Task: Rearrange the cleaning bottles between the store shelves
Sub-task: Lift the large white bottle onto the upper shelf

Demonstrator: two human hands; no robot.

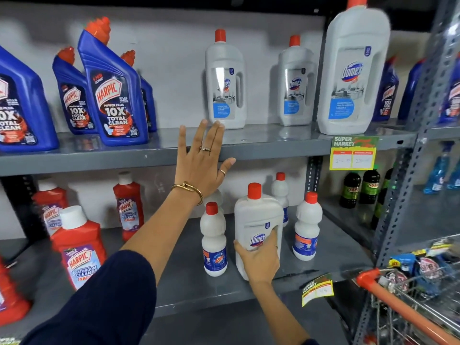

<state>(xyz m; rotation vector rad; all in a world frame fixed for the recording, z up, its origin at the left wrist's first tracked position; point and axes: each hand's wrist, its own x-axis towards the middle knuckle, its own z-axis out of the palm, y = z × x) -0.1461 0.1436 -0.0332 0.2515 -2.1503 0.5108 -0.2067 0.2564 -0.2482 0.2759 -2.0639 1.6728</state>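
Note:
My right hand [260, 257] grips a white Domex bottle [257, 220] with a red cap, standing on the lower shelf [189, 277] between small white bleach bottles [213, 241]. My left hand [202, 158] is raised with its fingers spread, just below another white Domex bottle [225, 83] on the upper shelf [261, 143]. Two more Domex bottles stand to the right, a middle one [296, 85] and a large one [353, 70]. Blue Harpic bottles [112, 88] fill the upper shelf's left side.
Red Harpic bathroom cleaner bottles [79, 247] stand at the lower left. A shopping trolley with an orange handle [388, 297] is at the bottom right. Dark green bottles [361, 188] and blue spray bottles [438, 173] sit in the neighbouring rack. Price tags [353, 154] hang from the shelf edges.

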